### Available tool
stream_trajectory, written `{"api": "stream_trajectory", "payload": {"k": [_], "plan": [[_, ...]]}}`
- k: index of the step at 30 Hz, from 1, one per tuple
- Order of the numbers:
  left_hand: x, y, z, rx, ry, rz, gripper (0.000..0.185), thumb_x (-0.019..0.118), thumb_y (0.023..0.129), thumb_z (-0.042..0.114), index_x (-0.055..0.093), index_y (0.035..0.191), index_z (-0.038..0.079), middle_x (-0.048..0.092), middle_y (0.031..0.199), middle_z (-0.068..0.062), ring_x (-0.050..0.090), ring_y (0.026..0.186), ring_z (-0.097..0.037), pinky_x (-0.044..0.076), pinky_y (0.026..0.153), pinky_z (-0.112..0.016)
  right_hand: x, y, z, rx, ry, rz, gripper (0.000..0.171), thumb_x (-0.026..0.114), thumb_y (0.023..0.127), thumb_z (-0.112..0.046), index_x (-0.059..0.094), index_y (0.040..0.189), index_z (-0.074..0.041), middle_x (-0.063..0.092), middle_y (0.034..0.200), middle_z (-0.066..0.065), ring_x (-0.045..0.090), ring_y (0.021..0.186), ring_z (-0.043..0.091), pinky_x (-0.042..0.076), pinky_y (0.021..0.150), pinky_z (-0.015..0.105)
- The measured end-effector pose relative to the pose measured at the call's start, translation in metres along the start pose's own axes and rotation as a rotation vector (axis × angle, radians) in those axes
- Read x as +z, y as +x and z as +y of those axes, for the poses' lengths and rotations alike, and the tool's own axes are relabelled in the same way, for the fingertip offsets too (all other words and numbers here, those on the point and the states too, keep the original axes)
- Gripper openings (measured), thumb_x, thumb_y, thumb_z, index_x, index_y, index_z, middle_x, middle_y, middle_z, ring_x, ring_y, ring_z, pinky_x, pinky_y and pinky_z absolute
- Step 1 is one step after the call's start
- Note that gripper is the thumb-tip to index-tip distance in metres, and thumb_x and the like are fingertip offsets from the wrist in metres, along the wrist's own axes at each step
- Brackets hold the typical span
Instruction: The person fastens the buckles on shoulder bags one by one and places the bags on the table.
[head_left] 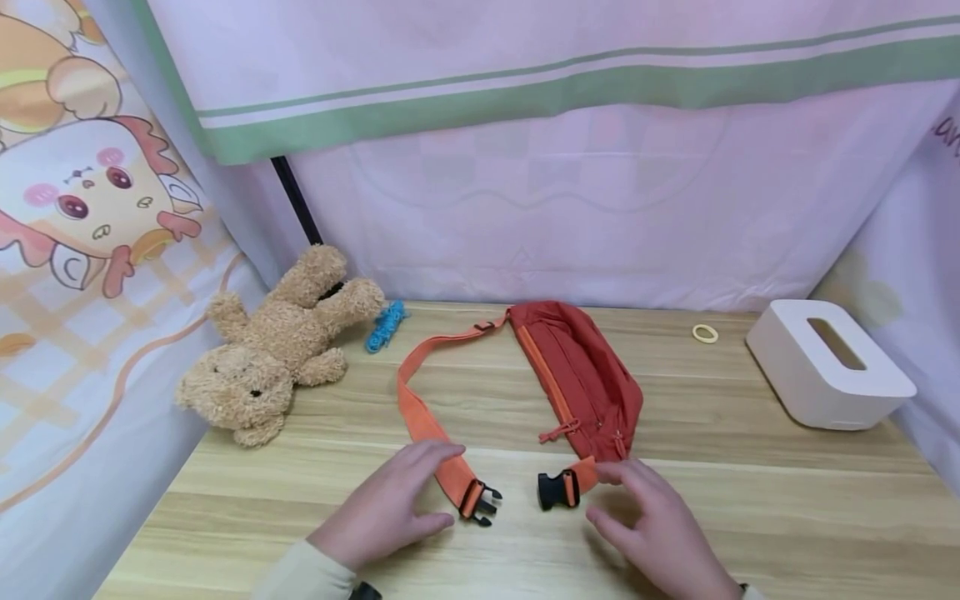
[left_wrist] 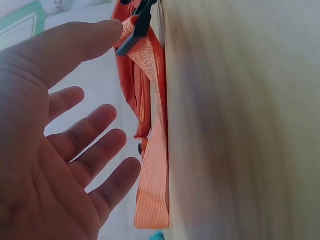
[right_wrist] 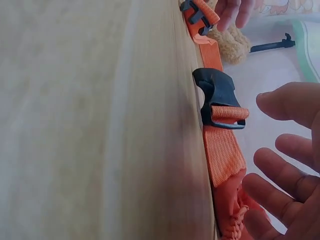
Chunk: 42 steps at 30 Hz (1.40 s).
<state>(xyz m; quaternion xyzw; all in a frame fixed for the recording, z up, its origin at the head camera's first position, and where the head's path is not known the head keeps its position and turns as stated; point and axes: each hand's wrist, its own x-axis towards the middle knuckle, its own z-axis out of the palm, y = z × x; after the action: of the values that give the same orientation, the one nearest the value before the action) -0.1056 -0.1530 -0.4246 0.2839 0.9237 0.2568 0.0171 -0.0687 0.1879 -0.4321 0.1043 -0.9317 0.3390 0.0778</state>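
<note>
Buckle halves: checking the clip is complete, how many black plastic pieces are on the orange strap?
2: the pronged half by the left hand, the socket half by the right hand, lying apart.

Teddy bear (head_left: 273, 346), blue cord (head_left: 386, 324), tissue box (head_left: 827, 363)

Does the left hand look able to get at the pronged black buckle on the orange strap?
Probably yes: the left hand lies open beside the pronged black buckle, nothing between them.

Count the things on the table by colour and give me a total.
Orange-red: 1, bag
Tan: 1, teddy bear
Blue: 1, cord bundle
Yellow: 1, ring
White: 1, tissue box
Total: 5
</note>
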Motion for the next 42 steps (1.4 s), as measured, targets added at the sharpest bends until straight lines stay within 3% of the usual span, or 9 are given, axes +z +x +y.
{"api": "stream_trajectory", "payload": {"k": [7, 14, 19, 29, 33, 42], "plan": [[0.003, 0.004, 0.005, -0.001, -0.032, -0.033, 0.071, 0.083, 0.083, 0.033, 0.052, 0.144, 0.017, 0.057, 0.13, 0.006, 0.055, 0.118, -0.012, 0.047, 0.102, -0.04, 0.005, 0.004, 0.003, -0.046, 0.005, 0.021, 0.048, 0.088, 0.078, -0.019, 0.068, 0.121, -0.021, 0.064, 0.11, -0.014, 0.06, 0.105, 0.006, 0.053, 0.092, 0.042], [0.005, 0.007, 0.008, -0.005, -0.057, -0.072, 0.067, 0.082, 0.084, 0.031, 0.053, 0.143, 0.018, 0.059, 0.12, 0.01, 0.056, 0.112, -0.01, 0.049, 0.099, -0.038, 0.009, 0.009, -0.001, 0.017, 0.045, -0.033, 0.046, 0.088, 0.079, -0.019, 0.067, 0.119, -0.027, 0.062, 0.108, -0.017, 0.059, 0.103, 0.003, 0.053, 0.091, 0.038], [0.006, 0.011, 0.01, -0.004, -0.093, -0.105, 0.066, 0.082, 0.084, 0.025, 0.053, 0.143, 0.017, 0.059, 0.113, 0.014, 0.056, 0.103, -0.005, 0.05, 0.094, -0.035, 0.013, 0.012, 0.001, 0.012, 0.055, -0.047, 0.047, 0.089, 0.077, -0.018, 0.067, 0.118, -0.026, 0.061, 0.105, -0.018, 0.058, 0.1, 0.002, 0.053, 0.091, 0.035], [0.009, 0.018, 0.007, -0.024, -0.166, -0.155, 0.048, 0.082, 0.083, 0.021, 0.063, 0.127, 0.018, 0.056, 0.099, 0.016, 0.054, 0.09, -0.003, 0.05, 0.082, -0.026, 0.02, 0.019, -0.002, 0.085, 0.091, -0.153, 0.048, 0.088, 0.077, -0.021, 0.066, 0.12, -0.022, 0.058, 0.096, -0.013, 0.054, 0.084, 0.007, 0.049, 0.075, 0.026], [0.011, 0.02, 0.005, -0.036, -0.196, -0.168, 0.047, 0.083, 0.083, 0.019, 0.064, 0.126, 0.019, 0.057, 0.099, 0.016, 0.055, 0.088, -0.002, 0.05, 0.08, -0.024, 0.021, 0.021, -0.004, 0.092, 0.103, -0.171, 0.051, 0.088, 0.077, -0.019, 0.066, 0.123, -0.017, 0.059, 0.095, -0.01, 0.053, 0.081, 0.008, 0.047, 0.071, 0.025], [0.016, 0.027, 0.007, -0.012, -0.208, -0.204, 0.048, 0.085, 0.08, 0.017, 0.066, 0.124, 0.018, 0.058, 0.096, 0.016, 0.054, 0.088, 0.0, 0.05, 0.082, -0.026, 0.024, 0.026, -0.005, 0.11, 0.069, -0.195, 0.05, 0.085, 0.076, -0.006, 0.069, 0.122, -0.02, 0.054, 0.087, -0.01, 0.051, 0.075, 0.008, 0.046, 0.066, 0.024]]}}
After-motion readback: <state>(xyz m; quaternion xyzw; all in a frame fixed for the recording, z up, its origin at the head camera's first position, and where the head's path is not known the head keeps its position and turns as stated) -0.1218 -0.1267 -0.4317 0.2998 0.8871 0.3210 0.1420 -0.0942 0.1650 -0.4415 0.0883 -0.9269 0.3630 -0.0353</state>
